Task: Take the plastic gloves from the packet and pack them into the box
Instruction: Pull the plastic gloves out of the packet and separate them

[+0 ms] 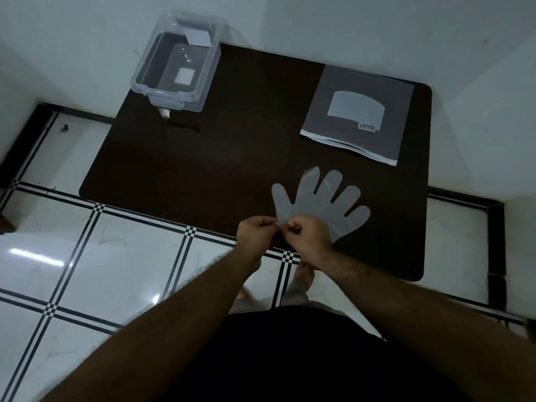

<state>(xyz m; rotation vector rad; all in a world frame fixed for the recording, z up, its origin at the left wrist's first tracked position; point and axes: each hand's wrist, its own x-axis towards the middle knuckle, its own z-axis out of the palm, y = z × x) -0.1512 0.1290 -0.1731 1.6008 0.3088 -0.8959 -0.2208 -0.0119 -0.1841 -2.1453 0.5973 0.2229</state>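
We see both hands meeting over the near edge of the dark brown rounded-corner bench (pixel 203 158). The left hand (pixel 255 235) is curled almost into a fist, its fingertips pinched on the cuff edge of a thin translucent plastic glove (pixel 322 201). The right hand (pixel 309 237) sits just beside it, touching or nearly so, fingers likewise folded in and nipping the same cuff. The glove fans out beyond the right hand, its five fingers spread and pointing away from us; whether it rests flat on the bench or is lifted a little we cannot tell. Well beyond the right hand lies the flat grey packet (pixel 358 114) with a pale label, its open white-edged mouth turned toward the hands. Far beyond the left hand, at the bench's far corner, stands the clear plastic lidless box (pixel 177 60), with pale squares showing in it, well apart from the glove
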